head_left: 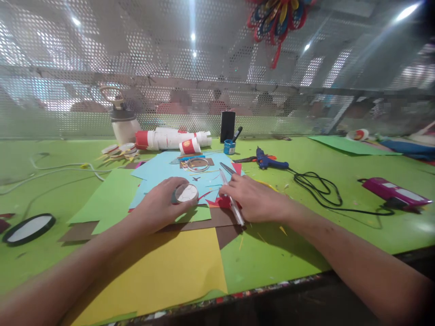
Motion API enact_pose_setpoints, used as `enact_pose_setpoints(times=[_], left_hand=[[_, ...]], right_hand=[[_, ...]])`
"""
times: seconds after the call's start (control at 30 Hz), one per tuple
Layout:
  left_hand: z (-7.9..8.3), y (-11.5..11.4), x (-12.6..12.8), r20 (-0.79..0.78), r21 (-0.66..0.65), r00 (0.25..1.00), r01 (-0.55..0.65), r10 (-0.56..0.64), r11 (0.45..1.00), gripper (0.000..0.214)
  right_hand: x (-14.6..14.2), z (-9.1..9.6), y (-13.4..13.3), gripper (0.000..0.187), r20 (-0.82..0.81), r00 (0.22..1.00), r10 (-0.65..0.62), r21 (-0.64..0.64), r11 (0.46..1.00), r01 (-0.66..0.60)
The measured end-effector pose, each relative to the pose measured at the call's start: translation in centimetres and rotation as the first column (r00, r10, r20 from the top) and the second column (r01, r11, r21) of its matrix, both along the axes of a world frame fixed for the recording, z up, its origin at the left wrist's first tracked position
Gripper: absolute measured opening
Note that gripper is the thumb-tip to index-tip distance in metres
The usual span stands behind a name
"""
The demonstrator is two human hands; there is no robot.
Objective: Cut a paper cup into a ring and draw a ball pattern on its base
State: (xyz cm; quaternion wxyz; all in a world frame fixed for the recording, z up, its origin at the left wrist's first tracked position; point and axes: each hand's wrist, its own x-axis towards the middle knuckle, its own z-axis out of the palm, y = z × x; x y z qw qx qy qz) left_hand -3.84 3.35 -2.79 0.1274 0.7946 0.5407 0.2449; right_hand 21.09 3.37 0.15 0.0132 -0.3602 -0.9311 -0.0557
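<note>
My left hand point(163, 201) is curled around a short round white piece point(186, 193) with thin lines on its top, like the end of a paper cup. My right hand point(258, 197) has its fingers closed over a clear-barrelled pen point(234, 208), which slants toward the near edge. A dark pointed blade point(227, 168) sticks out beyond those fingers; its other end is hidden. Beneath both hands lie light blue paper point(159, 170), red scraps point(222, 202) and brown card point(220, 217).
A blue glue gun point(270, 160) trails a black cable to a magenta device point(396, 192). Behind the papers are a paper-cup tube point(166, 139), a red-and-white cup point(189, 146), a bottle point(124, 127) and a blue jar point(229, 146). Yellow paper point(163, 271) covers the front; a tape roll point(197, 165) lies mid-table.
</note>
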Motion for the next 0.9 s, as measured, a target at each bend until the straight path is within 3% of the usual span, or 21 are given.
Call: enact_pose_setpoints(times=[0.2,0.27,0.37,0.47,0.67,0.77,0.9], left_hand=[[0.5,0.5,-0.6,0.064,-0.051,0.993,-0.098,0.101,0.994,0.047],[0.9,0.8,-0.9,0.126,-0.017,0.979,-0.161,0.162,0.987,0.048],[1.6,1.2,-1.4,0.276,0.07,0.934,-0.254,0.226,0.965,0.049],[2.0,1.5,-1.8,0.383,0.113,0.887,-0.322,0.257,0.94,0.049],[2.2,1.6,-1.8,0.453,0.126,0.863,-0.308,0.222,0.943,0.046],[2.0,1.5,-1.7,0.454,0.12,0.863,-0.306,0.222,0.944,0.047],[1.4,1.5,-1.4,0.424,0.102,0.881,-0.276,0.209,0.956,0.05]], right_hand=[[0.0,0.0,-0.1,0.006,0.007,0.997,-0.08,0.03,0.996,0.08],[0.0,0.1,-0.2,0.016,0.008,0.997,-0.077,0.027,0.997,0.076],[-0.2,-0.2,-0.4,0.008,0.044,0.998,-0.046,0.074,0.996,0.043],[-0.4,-0.7,-0.4,0.02,0.069,0.996,-0.053,0.133,0.99,0.044],[-0.4,-0.5,-0.2,0.017,0.027,0.992,-0.121,0.121,0.986,0.117],[-0.2,-0.3,-0.3,0.008,0.035,0.996,-0.082,0.078,0.994,0.079],[0.0,-0.8,-0.5,0.019,0.084,0.996,-0.02,0.136,0.991,0.008]])
